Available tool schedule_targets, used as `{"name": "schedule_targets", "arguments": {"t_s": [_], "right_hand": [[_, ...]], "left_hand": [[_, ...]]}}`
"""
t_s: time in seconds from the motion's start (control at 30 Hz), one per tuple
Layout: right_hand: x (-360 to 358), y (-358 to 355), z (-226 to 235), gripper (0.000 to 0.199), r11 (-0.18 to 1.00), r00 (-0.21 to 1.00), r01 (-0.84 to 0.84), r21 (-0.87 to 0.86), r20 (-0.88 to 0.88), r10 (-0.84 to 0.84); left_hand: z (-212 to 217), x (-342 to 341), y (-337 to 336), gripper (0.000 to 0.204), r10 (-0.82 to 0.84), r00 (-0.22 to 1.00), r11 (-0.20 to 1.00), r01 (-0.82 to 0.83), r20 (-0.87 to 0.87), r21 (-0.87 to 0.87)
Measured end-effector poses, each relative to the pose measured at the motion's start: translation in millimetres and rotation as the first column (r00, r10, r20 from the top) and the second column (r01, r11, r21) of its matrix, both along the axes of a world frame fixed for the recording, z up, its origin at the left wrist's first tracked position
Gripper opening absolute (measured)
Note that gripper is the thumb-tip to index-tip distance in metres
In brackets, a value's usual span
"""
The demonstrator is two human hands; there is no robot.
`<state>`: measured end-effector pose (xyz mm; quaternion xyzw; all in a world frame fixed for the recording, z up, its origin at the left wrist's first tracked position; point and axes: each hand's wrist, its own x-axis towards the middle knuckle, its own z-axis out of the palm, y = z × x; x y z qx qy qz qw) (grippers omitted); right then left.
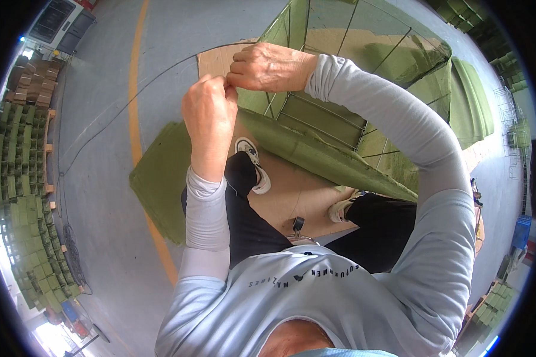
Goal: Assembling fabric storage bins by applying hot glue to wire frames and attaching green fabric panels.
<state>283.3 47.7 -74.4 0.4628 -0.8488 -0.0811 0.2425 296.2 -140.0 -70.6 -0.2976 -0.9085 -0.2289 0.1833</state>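
My left hand and my right hand meet knuckle to knuckle. Both are closed with the fingers curled in, and whatever they pinch is hidden between them. Just beyond and to the right of them stands a wire frame with thin dark rods, partly covered in green fabric. A rolled fold of that fabric runs along the frame's near side. Another flap of green fabric spreads over the floor below and left of my left hand.
Brown board lies under my shoes and the frame. A dark cable curves across the grey floor, over a yellow line. Stacks of green pieces stand on pallets at the left. More green fabric lies right of the frame.
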Motion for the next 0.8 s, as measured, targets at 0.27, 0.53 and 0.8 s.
{"name": "schedule_targets", "arguments": {"t_s": [0.27,0.53,0.8], "right_hand": [[6.9,-0.4,-2.7,0.012,0.997,0.999,0.041,-0.061,0.025,-0.039],[42.2,5.8,10.4,0.020,0.912,0.982,0.176,-0.371,0.135,-0.135],[160.3,-0.2,24.4,0.016,0.742,0.758,0.539,-0.398,0.614,-0.222]], "left_hand": [[0.1,3.8,-8.1,0.017,-0.025,0.991,0.994,0.010,0.134,0.109],[1.0,9.9,-7.8,0.013,-0.155,0.986,0.945,0.166,-0.059,0.281],[-0.1,17.4,-21.9,0.023,-0.539,0.843,0.831,0.530,0.006,0.171]]}}
